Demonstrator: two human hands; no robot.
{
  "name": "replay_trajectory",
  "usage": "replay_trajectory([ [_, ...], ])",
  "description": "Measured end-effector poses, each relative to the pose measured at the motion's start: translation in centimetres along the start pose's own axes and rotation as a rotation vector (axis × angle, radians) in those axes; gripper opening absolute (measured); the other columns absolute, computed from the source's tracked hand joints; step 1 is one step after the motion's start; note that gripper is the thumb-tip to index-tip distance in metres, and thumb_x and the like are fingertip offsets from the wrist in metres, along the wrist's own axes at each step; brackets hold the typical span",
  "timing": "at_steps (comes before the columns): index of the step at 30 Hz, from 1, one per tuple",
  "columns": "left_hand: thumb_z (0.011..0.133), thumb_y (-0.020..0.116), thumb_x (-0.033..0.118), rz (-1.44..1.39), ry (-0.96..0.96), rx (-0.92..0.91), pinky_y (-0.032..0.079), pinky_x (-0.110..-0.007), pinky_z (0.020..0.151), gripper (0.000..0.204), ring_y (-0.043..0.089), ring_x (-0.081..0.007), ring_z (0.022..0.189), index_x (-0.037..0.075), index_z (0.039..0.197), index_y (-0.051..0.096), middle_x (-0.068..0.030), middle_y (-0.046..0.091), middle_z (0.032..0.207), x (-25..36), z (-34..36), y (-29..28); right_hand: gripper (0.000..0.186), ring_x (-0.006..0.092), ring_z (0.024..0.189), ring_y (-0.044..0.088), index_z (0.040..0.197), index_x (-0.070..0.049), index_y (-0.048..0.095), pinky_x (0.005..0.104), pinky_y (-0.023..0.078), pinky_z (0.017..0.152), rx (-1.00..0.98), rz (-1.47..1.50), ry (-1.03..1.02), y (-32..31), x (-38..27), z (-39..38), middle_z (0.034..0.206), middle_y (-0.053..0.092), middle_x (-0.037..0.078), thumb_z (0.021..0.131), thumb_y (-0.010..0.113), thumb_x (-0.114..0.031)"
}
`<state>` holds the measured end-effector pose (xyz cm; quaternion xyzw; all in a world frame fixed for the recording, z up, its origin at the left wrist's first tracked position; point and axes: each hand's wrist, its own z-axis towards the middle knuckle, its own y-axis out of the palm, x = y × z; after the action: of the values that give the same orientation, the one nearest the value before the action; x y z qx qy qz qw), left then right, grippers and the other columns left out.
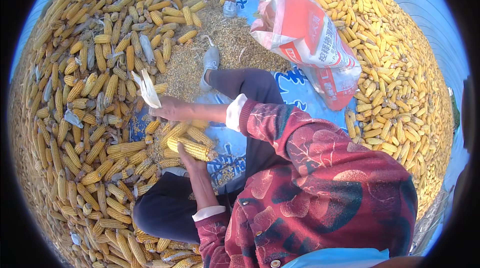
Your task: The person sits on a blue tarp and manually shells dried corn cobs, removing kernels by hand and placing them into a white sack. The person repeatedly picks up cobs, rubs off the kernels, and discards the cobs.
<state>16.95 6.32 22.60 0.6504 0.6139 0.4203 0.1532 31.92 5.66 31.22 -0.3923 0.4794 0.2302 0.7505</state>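
Observation:
My left hand [192, 162] is closed around a yellow corn cob [192, 148], which lies across the palm with its kernels showing. Farther out, my right hand [169, 109] grips a pale, dry corn husk [146, 89] that sticks up past the fingers. The husk is apart from the cob in my left hand. Under and between the hands lie more yellow cobs [175, 133], close to my bent legs. Some of the fingers of the right hand are hidden by the back of the hand.
A big heap of corn cobs [90, 153] fills the left side, and another heap [395, 83] the right. A red and white woven sack [310, 43] stands beyond my knee. Loose kernels [235, 43] cover the blue sheet [225, 140]. Another person's leg and shoe [230, 8] show at the top.

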Motion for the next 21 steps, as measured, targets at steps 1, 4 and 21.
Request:
replay_trajectory([
  [1,0.091,0.042,0.037,0.011,-0.007,0.055,0.041,-0.047,0.093,0.051,0.048,-0.0311,0.112,0.007,0.132,0.035,-0.0148,0.044,0.127,-0.1,0.7,-0.7,0.029,0.0309,0.060,0.060,0.090,-0.002,0.060,0.0410,0.047,0.056,-0.039,-0.286,-0.084,-0.8,1.2,-0.2,0.070,0.062,0.017,0.085,0.048,-0.029],
  [4,0.091,0.043,0.035,0.074,0.001,0.067,0.042,-0.046,0.093,0.050,0.049,-0.0309,0.110,0.006,0.131,0.035,-0.0154,0.046,0.125,-0.7,2.3,-2.5,0.026,0.0349,0.063,0.059,0.091,-0.005,0.059,0.0426,0.045,0.057,-0.143,-0.488,-0.099,-3.9,4.4,0.7,0.069,0.060,0.017,0.081,0.052,-0.028],
  [21,0.088,0.052,0.017,0.146,0.088,0.030,0.049,-0.039,0.081,0.038,0.056,-0.0262,0.098,0.002,0.121,0.042,-0.0139,0.053,0.112,-0.6,4.9,-4.0,0.044,0.0343,0.101,0.056,0.107,-0.006,0.059,0.0441,0.043,0.085,0.156,-1.137,0.364,-27.6,10.2,-5.3,0.108,0.057,0.019,0.079,0.053,-0.039],
])
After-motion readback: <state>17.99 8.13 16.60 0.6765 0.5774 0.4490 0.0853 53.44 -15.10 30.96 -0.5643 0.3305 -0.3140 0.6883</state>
